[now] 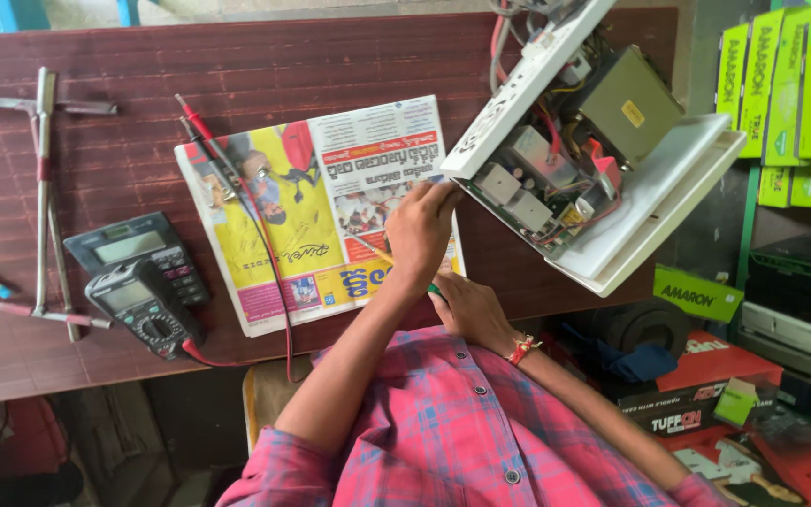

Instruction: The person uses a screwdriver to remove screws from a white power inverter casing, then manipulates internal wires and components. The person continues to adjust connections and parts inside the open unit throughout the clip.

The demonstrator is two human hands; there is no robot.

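The left hand (420, 230) grips the lower edge of the opened white inverter case (603, 160), tilted at the worktop (96, 169) edge. The right hand (466, 305) is closed on a green-handled tool (435, 291). The case could slip off, I think. I count one multimeter (143, 310), one calculator (138, 249), one newspaper (316, 211).

Just beyond the left hand (421, 230) the tilted open white casing (603, 150) blocks the way forward and to its right — wiring and circuit parts fill its inside. To the hand's left the newspaper (316, 211) lies flat and passable, crossed only by red and black probe leads (237, 178). Farther left a multimeter (143, 310), a calculator (138, 249) and a metal cross wrench (41, 202) crowd the surface (237, 66); the strip beyond the paper is bare wood. The right hand (471, 310) sits close beneath the left.
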